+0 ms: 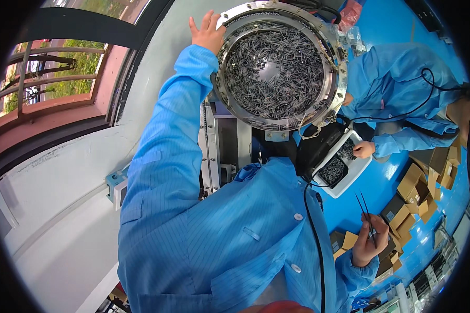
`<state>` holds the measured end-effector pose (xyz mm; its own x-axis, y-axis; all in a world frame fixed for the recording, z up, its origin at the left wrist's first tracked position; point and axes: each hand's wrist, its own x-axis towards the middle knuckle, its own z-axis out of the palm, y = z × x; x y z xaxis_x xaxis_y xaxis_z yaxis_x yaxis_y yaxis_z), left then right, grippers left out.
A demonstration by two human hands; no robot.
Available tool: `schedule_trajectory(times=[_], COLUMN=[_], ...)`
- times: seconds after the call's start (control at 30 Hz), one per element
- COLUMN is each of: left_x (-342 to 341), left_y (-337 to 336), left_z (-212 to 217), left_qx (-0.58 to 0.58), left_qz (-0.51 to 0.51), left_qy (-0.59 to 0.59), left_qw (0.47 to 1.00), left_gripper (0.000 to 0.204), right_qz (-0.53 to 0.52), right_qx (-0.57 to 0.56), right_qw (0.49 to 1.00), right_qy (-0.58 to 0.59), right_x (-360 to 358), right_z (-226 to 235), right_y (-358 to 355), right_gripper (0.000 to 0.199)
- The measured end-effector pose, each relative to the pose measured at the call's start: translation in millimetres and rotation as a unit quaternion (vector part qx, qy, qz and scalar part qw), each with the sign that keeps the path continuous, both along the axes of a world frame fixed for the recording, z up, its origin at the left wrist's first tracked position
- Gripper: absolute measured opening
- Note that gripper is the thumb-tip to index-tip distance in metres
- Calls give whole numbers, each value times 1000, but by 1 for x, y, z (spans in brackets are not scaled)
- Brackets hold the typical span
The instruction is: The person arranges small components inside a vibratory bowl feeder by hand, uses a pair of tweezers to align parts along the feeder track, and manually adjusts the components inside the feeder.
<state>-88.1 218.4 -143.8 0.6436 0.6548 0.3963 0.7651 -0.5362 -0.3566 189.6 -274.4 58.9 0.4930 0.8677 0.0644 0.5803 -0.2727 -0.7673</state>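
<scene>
My left hand [207, 35] reaches up to the upper left rim of a round metal feeder bowl [341, 70]. Its fingers are spread; part of it touches or lies close to the rim, which I cannot tell apart. Many small, thin dark metal pins [297, 57] fill the bowl, with a shiny patch bare in the middle. At the lower right, away from the bowl, my right hand [369, 244] is closed around dark tweezers [366, 214]. Their two tips point up and stand apart, with nothing visible between them.
At the right a co-worker in a blue coat [402, 78] holds a hand [364, 149] over a white bin [353, 180] with dark parts. Opened cardboard boxes [412, 185] lie on the blue floor [384, 180]. A wall [62, 182] and a window [62, 68] are at my left.
</scene>
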Motion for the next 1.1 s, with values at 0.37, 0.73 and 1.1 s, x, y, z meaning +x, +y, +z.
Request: schedule_trajectory(times=[0.37, 0.73, 1.1], left_x=[-7, -22, -34], left_y=[-22, -17, -23], left_z=[14, 9, 15], left_qx=[-127, -135, -160], left_qz=[-75, 11, 29], left_qy=[-69, 63, 71], left_qw=[987, 989, 984], left_gripper=[45, 63, 63], right_qz=[19, 14, 21], right_qx=[-6, -2, -3], right_qw=[1000, 1000, 1000], right_qy=[-16, -7, -11], right_x=[17, 0, -2], right_z=[0, 2, 10], right_y=[-1, 5, 3], right_gripper=[14, 14, 14])
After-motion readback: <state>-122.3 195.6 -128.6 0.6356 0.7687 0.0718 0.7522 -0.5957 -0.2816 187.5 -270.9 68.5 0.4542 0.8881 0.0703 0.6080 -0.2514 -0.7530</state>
